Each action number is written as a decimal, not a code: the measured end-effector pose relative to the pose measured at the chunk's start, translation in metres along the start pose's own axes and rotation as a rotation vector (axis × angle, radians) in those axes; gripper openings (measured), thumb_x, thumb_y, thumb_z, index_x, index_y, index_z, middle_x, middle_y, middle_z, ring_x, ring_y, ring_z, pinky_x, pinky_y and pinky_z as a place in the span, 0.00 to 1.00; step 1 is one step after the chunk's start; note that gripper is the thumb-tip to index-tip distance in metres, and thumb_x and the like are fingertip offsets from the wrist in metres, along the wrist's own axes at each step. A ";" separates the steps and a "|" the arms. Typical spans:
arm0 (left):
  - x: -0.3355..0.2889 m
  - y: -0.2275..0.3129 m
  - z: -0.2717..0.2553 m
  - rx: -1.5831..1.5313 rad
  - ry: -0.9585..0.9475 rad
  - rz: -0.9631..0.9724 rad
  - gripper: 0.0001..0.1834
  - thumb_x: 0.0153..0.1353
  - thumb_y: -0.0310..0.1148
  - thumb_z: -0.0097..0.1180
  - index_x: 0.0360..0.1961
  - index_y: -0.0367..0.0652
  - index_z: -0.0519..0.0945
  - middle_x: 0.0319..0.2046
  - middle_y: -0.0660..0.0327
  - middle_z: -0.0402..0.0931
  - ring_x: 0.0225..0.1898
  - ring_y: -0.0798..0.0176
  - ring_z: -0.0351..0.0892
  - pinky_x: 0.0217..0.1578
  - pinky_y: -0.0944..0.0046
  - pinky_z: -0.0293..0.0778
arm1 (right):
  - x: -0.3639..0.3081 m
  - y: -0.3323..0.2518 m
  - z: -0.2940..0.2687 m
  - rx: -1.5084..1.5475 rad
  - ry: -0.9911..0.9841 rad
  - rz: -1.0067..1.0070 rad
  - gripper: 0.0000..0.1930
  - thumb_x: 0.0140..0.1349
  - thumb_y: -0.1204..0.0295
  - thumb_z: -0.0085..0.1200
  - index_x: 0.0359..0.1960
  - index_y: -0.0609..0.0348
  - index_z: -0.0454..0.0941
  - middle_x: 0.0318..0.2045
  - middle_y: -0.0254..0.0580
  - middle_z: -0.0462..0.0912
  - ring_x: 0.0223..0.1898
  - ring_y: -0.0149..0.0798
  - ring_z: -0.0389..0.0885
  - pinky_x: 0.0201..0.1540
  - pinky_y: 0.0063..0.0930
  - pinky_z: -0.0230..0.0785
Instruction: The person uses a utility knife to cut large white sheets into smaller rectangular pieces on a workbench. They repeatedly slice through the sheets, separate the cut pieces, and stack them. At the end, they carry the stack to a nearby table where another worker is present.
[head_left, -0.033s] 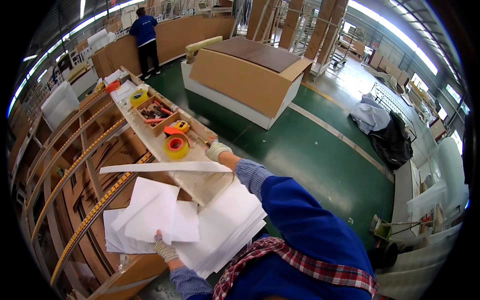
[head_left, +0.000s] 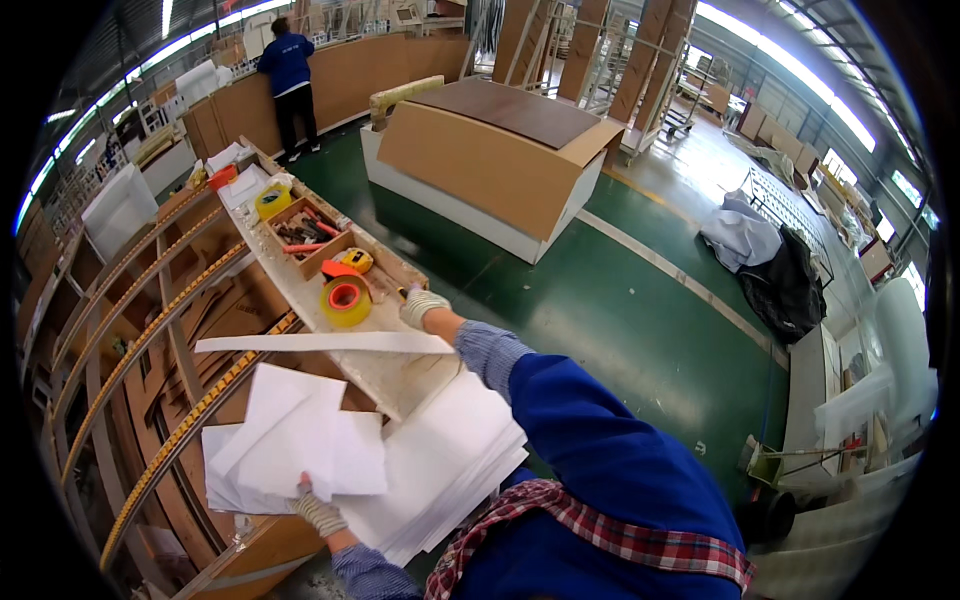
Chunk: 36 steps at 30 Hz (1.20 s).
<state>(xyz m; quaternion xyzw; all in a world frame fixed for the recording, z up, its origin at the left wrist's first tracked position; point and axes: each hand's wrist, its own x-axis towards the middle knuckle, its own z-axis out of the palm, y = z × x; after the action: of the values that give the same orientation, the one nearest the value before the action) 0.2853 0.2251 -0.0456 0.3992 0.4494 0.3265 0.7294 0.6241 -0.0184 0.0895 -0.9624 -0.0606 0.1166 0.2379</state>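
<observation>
My left hand (head_left: 322, 512), in a striped work glove with bare fingertips, grips the near edge of some white sheets (head_left: 290, 425), thumb on top. These lie fanned out beside a thicker stack of white sheets (head_left: 450, 430). My right hand (head_left: 425, 308), gloved the same way, is closed around a slim tool (head_left: 405, 292) by the far right edge of the workbench (head_left: 375, 372); its kind is mostly hidden. A long white strip (head_left: 320, 343) lies across the bench below my right hand, its right end meeting my forearm.
On the bench are a roll of yellow tape (head_left: 346, 312), a tape measure (head_left: 356, 260) and a tool box (head_left: 305, 228). Curved wooden frames (head_left: 165, 340) stand at left. Beyond the green floor is a cardboard-covered crate (head_left: 470, 150). A person in blue (head_left: 288, 70) stands far off.
Both hands have shifted slightly left and down in the picture. The white sheets under my left hand have moved a little the same way. My grips look unchanged.
</observation>
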 end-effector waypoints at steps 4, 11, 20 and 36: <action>-0.032 0.042 -0.004 -0.143 -0.116 0.026 0.36 0.46 0.31 0.59 0.56 0.40 0.57 0.49 0.53 0.64 0.48 0.53 0.64 0.45 0.55 0.67 | 0.029 -0.002 0.015 -0.066 0.067 -0.105 0.15 0.58 0.68 0.37 0.44 0.59 0.68 0.41 0.50 0.75 0.43 0.46 0.75 0.43 0.37 0.68; -0.123 0.062 0.049 -0.191 -0.118 0.230 0.30 0.50 0.34 0.55 0.55 0.41 0.60 0.50 0.53 0.63 0.49 0.54 0.64 0.47 0.55 0.66 | 0.008 0.014 0.018 -0.369 0.069 -0.561 0.16 0.52 0.73 0.43 0.45 0.59 0.67 0.42 0.52 0.71 0.41 0.46 0.73 0.41 0.36 0.68; -0.172 0.025 0.103 -0.162 -0.130 0.047 0.31 0.48 0.36 0.56 0.54 0.43 0.61 0.50 0.54 0.63 0.49 0.54 0.64 0.48 0.55 0.65 | -0.057 0.078 0.013 -0.236 0.303 -1.016 0.10 0.48 0.68 0.47 0.32 0.55 0.72 0.32 0.39 0.74 0.38 0.39 0.72 0.45 0.38 0.63; -0.212 -0.018 0.181 -0.047 -0.449 -0.179 0.32 0.45 0.36 0.56 0.54 0.45 0.62 0.50 0.55 0.64 0.48 0.54 0.65 0.48 0.54 0.65 | -0.126 0.146 -0.076 0.598 -0.406 -0.404 0.23 0.39 0.66 0.52 0.40 0.60 0.68 0.29 0.40 0.72 0.33 0.36 0.71 0.36 0.26 0.65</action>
<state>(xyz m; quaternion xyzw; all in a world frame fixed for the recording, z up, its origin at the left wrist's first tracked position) 0.3723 -0.0127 0.0729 0.4035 0.3020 0.1740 0.8460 0.5306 -0.2022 0.1106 -0.7770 -0.2577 0.2675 0.5082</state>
